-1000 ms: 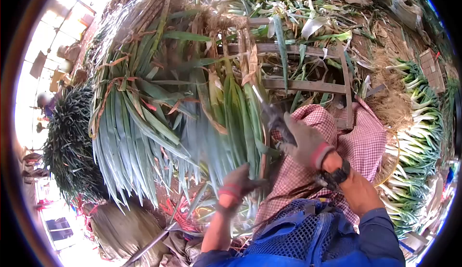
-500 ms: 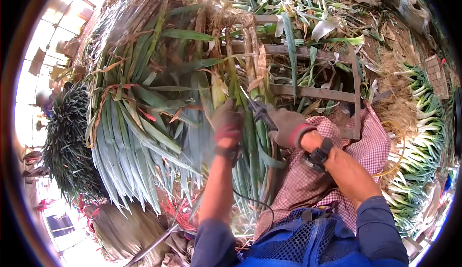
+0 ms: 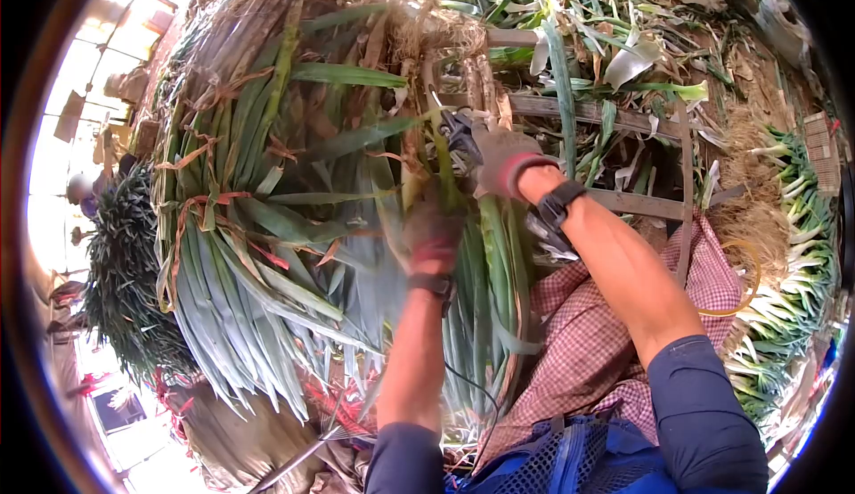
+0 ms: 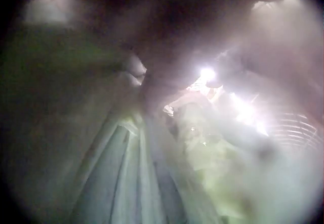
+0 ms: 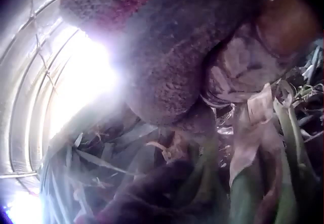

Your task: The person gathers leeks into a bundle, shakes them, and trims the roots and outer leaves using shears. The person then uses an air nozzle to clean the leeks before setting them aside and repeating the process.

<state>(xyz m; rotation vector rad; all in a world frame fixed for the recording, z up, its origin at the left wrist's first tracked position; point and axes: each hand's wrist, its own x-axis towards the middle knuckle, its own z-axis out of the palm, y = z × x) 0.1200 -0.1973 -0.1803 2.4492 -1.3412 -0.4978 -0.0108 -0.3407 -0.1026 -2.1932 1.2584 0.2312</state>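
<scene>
My left hand (image 3: 435, 231), in a dark glove with a red cuff, grips a yellow-green stalk of a large green onion (image 3: 445, 169); its fingers are blurred and partly hidden. Just to the right, my gloved right hand (image 3: 508, 160) holds a dark blow gun (image 3: 460, 135) whose thin pale nozzle points up and left beside the stalks. In the right wrist view, the right glove (image 5: 167, 72) fills the upper middle, with the left glove (image 5: 152, 193) below it. Long leaves (image 4: 134, 178) spread downward in the blurred left wrist view.
A tied bundle of green onions (image 3: 232, 253) lies to the left. Wooden slats (image 3: 637, 204) and a checked cloth (image 3: 588, 334) sit at the right, with trimmed white onions (image 3: 784, 289) beyond. Leaf scraps (image 3: 623, 40) cover the ground behind; a yellow hose (image 3: 753, 289) loops by the cloth.
My left hand has risen from below the leaves to the stalks and taken hold there. My right hand has moved up and left with the blow gun, bringing its nozzle to the stalks.
</scene>
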